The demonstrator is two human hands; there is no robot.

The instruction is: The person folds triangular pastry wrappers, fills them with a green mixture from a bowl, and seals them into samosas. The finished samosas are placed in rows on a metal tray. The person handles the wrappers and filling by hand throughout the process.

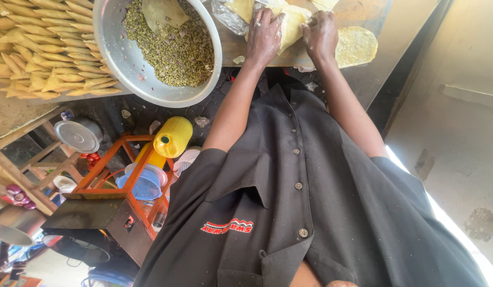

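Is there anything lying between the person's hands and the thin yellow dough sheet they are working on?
Nothing visible: both the left hand and the right hand rest directly on the thin yellow dough sheet on the wooden table.

Pale yellow dough sheet [289, 24]: thin, soft, folded over itself, lying flat on the counter [363, 10] at about 12 o'clock of the frame, pinned under both hands. Left hand [264, 34] presses its 9 o'clock side, right hand [320, 33] its 3 o'clock side, fingers curled down onto it. Second round sheet [357, 47], same colour, speckled surface, lies flat and unfolded just at 3 o'clock of the right hand, near the counter edge.
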